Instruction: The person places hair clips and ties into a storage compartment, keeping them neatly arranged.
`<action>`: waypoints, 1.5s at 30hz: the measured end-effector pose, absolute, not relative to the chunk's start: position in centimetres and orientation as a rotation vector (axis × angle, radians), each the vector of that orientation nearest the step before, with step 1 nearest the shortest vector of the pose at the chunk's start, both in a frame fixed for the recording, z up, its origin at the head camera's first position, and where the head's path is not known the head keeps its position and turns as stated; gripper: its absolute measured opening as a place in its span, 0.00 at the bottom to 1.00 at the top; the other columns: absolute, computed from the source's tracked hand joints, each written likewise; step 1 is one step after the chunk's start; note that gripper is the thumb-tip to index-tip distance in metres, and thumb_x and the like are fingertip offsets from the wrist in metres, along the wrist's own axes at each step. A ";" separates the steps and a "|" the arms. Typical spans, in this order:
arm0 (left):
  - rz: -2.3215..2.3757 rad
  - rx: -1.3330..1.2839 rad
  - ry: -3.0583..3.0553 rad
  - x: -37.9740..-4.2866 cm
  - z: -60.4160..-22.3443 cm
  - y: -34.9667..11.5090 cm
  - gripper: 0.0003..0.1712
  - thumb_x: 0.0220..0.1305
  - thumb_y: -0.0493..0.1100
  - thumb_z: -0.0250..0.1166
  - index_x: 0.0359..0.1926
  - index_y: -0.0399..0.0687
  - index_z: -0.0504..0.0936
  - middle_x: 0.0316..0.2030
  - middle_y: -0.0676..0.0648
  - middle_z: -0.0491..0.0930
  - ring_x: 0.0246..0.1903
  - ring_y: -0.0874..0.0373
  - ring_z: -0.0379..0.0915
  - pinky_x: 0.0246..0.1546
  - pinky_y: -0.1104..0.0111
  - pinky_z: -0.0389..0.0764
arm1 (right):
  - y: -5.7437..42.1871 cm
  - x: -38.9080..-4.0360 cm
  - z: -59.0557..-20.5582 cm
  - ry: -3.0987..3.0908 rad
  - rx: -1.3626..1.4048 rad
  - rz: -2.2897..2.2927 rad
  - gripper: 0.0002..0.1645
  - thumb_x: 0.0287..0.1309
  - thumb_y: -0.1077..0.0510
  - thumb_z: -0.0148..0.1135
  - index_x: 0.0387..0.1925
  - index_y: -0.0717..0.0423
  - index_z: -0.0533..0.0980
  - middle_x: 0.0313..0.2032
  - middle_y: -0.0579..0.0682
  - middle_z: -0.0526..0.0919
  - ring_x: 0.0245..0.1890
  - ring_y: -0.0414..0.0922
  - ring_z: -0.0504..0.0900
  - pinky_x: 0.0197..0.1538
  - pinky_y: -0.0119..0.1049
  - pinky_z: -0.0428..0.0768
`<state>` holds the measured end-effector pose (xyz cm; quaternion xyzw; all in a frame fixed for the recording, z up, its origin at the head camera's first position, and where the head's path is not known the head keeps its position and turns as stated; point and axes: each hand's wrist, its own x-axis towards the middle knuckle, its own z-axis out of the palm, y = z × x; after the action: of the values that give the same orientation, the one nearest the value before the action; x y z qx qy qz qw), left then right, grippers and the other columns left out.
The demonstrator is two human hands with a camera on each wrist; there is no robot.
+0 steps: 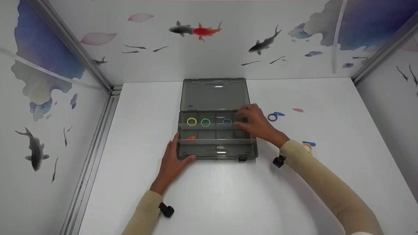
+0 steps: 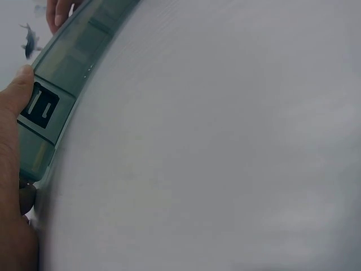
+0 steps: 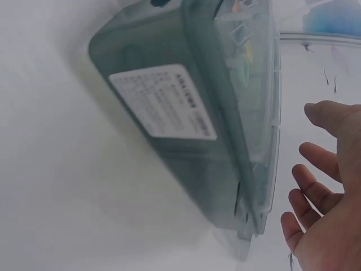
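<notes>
A translucent grey compartment box [image 1: 217,149] lies on the white table with its lid [image 1: 214,94] raised at the back. A yellow ring [image 1: 191,122], a green ring [image 1: 205,122] and a blue ring [image 1: 227,122] are in its rear row; a small orange piece [image 1: 190,138] is in the row ahead. My left hand [image 1: 173,163] rests against the front left corner, thumb [image 2: 22,90] on the front wall, fingers along the left side. Over the rear right compartment hovers my right hand [image 1: 256,122]. Its fingers [image 3: 316,189] are loosely bent and apart, with nothing visible between them.
Right of the box lie a purple ring [image 1: 272,117], a blue teardrop-shaped piece [image 1: 279,114] and a pink one [image 1: 297,110]. Nearer the right forearm are another blue piece [image 1: 309,143] and an orange-yellow ring [image 1: 307,148], partly hidden by the sleeve. Fish-patterned walls [image 1: 225,62] enclose the table.
</notes>
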<state>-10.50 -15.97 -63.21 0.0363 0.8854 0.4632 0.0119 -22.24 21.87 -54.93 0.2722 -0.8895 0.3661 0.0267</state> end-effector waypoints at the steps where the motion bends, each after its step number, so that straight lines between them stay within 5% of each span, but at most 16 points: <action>1: 1.447 0.114 2.762 -10.5 -63.2 -16.0 0.69 0.63 0.71 0.78 0.91 0.62 0.47 0.86 0.36 0.55 0.85 0.31 0.45 0.76 0.30 0.60 | 22.1 -22.1 -55.0 -2.752 0.820 1.139 0.21 0.70 0.57 0.78 0.56 0.66 0.86 0.62 0.64 0.81 0.66 0.62 0.72 0.70 0.63 0.70; 18: 1.473 0.134 2.756 -10.4 -63.2 -16.1 0.68 0.63 0.71 0.78 0.91 0.65 0.47 0.85 0.35 0.55 0.84 0.30 0.47 0.75 0.29 0.61 | 26.6 -21.7 -57.3 -2.725 0.525 1.318 0.17 0.71 0.60 0.76 0.56 0.65 0.86 0.59 0.61 0.82 0.65 0.59 0.73 0.71 0.60 0.69; 25: 1.460 0.137 2.766 -10.3 -63.0 -16.0 0.68 0.64 0.71 0.78 0.91 0.61 0.47 0.85 0.35 0.55 0.85 0.30 0.46 0.76 0.29 0.61 | 28.5 -22.0 -58.1 -2.624 0.449 1.404 0.16 0.70 0.63 0.77 0.54 0.69 0.86 0.57 0.63 0.84 0.61 0.59 0.75 0.63 0.64 0.74; 31: 1.441 0.127 2.777 -10.3 -62.9 -15.9 0.68 0.64 0.70 0.79 0.91 0.59 0.47 0.85 0.35 0.55 0.85 0.30 0.46 0.76 0.30 0.60 | 30.3 -22.3 -58.6 -2.595 0.393 1.386 0.16 0.68 0.65 0.77 0.53 0.71 0.86 0.53 0.66 0.85 0.55 0.64 0.77 0.58 0.58 0.74; 45: 1.444 0.109 2.772 -10.3 -62.9 -15.8 0.68 0.64 0.70 0.79 0.91 0.61 0.48 0.86 0.35 0.55 0.85 0.30 0.45 0.77 0.30 0.60 | 34.0 -22.7 -60.0 -2.677 0.236 1.349 0.18 0.70 0.62 0.76 0.55 0.69 0.86 0.54 0.66 0.84 0.59 0.60 0.78 0.66 0.56 0.70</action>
<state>-10.34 -15.80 -62.87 0.0350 0.8863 0.4617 0.0071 -22.67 33.97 -60.02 0.0782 -0.8882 0.4477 0.0673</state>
